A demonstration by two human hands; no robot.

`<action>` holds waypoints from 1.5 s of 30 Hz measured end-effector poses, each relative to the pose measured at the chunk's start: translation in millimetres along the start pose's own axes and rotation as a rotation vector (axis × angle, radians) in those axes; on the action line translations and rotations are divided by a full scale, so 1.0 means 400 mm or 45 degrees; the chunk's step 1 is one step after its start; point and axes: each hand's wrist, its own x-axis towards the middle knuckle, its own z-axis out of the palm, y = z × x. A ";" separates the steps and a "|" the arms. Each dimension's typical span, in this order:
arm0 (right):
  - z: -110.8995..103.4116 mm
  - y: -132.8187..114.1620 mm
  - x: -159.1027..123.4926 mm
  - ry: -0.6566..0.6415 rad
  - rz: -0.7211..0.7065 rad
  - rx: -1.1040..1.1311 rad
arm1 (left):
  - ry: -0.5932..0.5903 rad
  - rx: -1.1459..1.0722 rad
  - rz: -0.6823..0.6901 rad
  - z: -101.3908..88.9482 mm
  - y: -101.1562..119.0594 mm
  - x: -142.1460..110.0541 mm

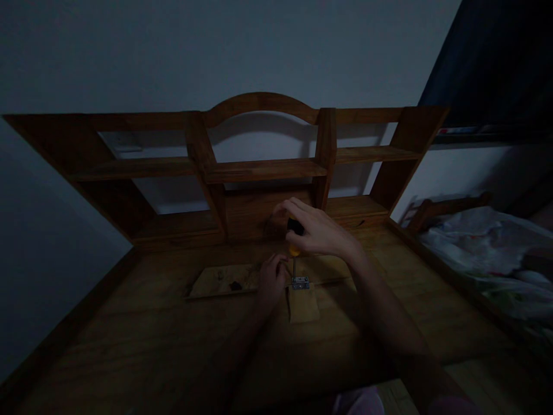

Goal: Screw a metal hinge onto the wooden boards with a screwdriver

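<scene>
My right hand (319, 230) is wrapped round the yellow and black handle of a screwdriver (294, 251), held upright. Its metal shaft points down, with the tip at a small metal hinge (300, 283). The hinge lies at the edge of a small light wooden piece (304, 306) on the desk. Close to the left of the hinge is my left hand (271, 278), its fingers curled together near the shaft. What those fingers pinch, if anything, is hidden in the dim light.
A wooden board (216, 280) with a dark spot lies left of my hands on the wooden desk (147, 340). Behind stands a wooden shelf unit (263, 172) against the wall. Plastic bags (484, 239) are on the right, beyond the desk's raised edge.
</scene>
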 end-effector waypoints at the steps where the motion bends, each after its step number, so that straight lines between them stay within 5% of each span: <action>1: 0.002 0.002 0.000 0.005 0.002 -0.011 | 0.001 -0.002 0.006 -0.001 0.001 0.000; 10: 0.005 0.010 0.002 -0.009 0.009 -0.112 | -0.073 -0.091 0.001 -0.009 0.009 0.007; 16: -0.014 0.007 -0.004 -0.053 0.003 -0.033 | -0.746 -0.556 -0.045 -0.055 -0.004 0.039; 20: -0.009 0.010 -0.002 -0.027 0.024 -0.084 | -0.915 -0.630 -0.049 -0.078 0.001 0.040; 28: -0.004 0.006 0.000 0.024 0.008 -0.106 | -0.861 -0.460 0.079 -0.082 0.008 0.040; 45: -0.006 0.009 -0.003 -0.034 0.021 0.021 | -0.842 -0.423 0.031 -0.083 0.008 0.039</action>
